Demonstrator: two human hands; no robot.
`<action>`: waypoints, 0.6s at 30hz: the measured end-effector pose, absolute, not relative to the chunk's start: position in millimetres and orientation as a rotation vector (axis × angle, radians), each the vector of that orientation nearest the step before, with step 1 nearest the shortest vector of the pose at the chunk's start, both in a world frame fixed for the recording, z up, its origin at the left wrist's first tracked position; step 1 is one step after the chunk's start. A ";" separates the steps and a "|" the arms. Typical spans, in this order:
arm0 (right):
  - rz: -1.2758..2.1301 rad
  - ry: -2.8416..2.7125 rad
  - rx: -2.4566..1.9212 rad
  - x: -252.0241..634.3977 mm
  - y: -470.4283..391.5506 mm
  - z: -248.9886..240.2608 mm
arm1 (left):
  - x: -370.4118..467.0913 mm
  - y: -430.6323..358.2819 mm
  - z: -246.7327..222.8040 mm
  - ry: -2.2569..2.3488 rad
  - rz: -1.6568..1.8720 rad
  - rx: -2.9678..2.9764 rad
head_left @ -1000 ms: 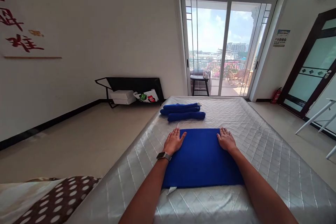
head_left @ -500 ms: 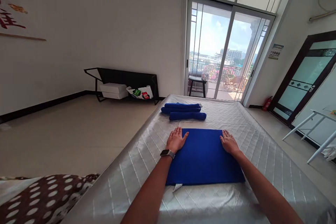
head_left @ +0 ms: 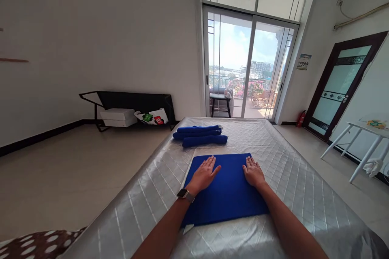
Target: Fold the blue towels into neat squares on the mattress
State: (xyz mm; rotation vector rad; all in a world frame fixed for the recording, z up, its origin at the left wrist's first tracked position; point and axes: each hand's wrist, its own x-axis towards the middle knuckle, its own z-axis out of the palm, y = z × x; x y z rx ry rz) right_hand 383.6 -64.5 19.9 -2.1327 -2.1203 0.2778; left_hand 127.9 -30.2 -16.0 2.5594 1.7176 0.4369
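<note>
A folded blue cloth, likely a towel [head_left: 226, 198], lies flat on the silver quilted mattress [head_left: 146, 194], with a small white tag at its near left corner. On its left part rests my left hand [head_left: 203, 175], fingers stretched out and thumb apart, a watch [head_left: 184, 194] on the wrist. My right hand [head_left: 254, 171] lies flat near its far right corner, fingers extended. Neither hand grips anything. Beyond the cloth, several rolled blue cloths [head_left: 204, 141] lie side by side on the mattress.
A black-framed rack [head_left: 133, 101] with white boxes [head_left: 118, 117] and a printed bag [head_left: 153, 117] stands by the left wall. Sliding glass doors [head_left: 249, 64] are ahead. To the right are a white-legged table [head_left: 369, 129] and a fire extinguisher [head_left: 300, 118]. Brown dotted fabric [head_left: 42, 245] lies at lower left.
My left hand has moved inward from the cloth's left edge onto its surface. My right hand has shifted slightly inward too. The camera view has turned a little to the right.
</note>
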 end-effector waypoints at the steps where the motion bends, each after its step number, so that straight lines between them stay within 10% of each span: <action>1: 0.289 -2.113 -2.128 383.2 -64.7 20.1 | 141.7 -33.3 -15.5 1.647 0.414 2.603; 10: 0.287 -2.137 -2.087 384.8 -64.1 13.3 | 250.2 -35.0 -5.7 1.419 0.314 2.702; 18: 0.323 -2.080 -2.100 383.4 -59.4 9.8 | 168.3 -24.6 -31.0 1.730 0.259 2.591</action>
